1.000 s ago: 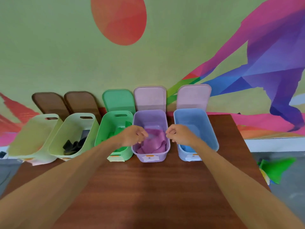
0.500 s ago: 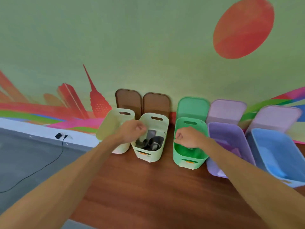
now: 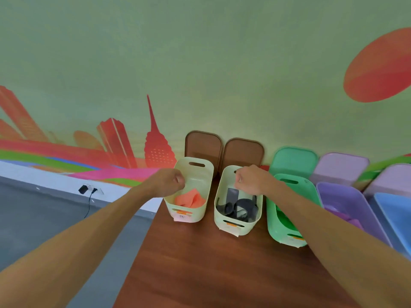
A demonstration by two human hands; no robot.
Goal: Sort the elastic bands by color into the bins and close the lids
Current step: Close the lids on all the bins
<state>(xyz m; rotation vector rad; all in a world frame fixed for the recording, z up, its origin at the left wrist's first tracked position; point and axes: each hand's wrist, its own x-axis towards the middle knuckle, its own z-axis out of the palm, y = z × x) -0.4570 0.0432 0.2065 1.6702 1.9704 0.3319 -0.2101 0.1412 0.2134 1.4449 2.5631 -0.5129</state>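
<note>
Holds the left hand (image 3: 169, 182) in a loose fist, fingers curled to the thumb with nothing seen inside, just above the near-left rim of the leftmost cream bin (image 3: 200, 174), with an orange elastic band (image 3: 190, 199) crumpled on its bottom. Carries the right hand (image 3: 251, 180) the same way, curled and apparently empty, over the far end of the second cream bin (image 3: 249, 227), above a tangle of black bands (image 3: 238, 207). Further right, in a close row on the wooden table (image 3: 200, 263): the green bin (image 3: 273, 221), the purple bin (image 3: 355, 203) and the blue bin (image 3: 395, 210), with green and purple bands partly visible in the first two; cannot tell the contents of the last. Behind them, all off and leaning on the wall: brown lids (image 3: 203, 145), a green lid (image 3: 294, 160), lilac lids (image 3: 340, 166). Sorting seemingly done, lids next. Could shove the light leftmost cream bin, standing close to the table's left edge, onto the floor with a wrist catching its rim during a reach for a lid; could also drag the green bin with the right forearm, crossing low above it. Against half a second earlier: each hand one bin further left, the left then at the second cream bin's rim, the right then over the green bin; view swung left as well, uncovering the orange elastic band and cropping the blue bin.
</note>
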